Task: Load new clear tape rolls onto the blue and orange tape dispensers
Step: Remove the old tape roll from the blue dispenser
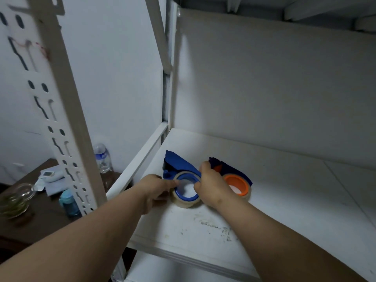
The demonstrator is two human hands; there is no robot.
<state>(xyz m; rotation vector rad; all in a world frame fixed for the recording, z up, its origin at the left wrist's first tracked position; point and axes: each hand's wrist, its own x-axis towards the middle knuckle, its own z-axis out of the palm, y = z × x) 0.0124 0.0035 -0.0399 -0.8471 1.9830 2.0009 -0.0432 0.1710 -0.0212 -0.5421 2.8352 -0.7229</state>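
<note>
Both dispensers lie side by side on the shelf, each with a clear roll seated. The left hand pinches the tape end at the blue dispenser; the right hand curls over its body, probably bracing it for threading. The orange dispenser lies just beside, untouched.

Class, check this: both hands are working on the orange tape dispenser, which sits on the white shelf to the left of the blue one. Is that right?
Not quite. The head view shows both the left hand and the right hand on the blue dispenser, and it is this one that sits left of the orange dispenser on the white shelf.
</note>
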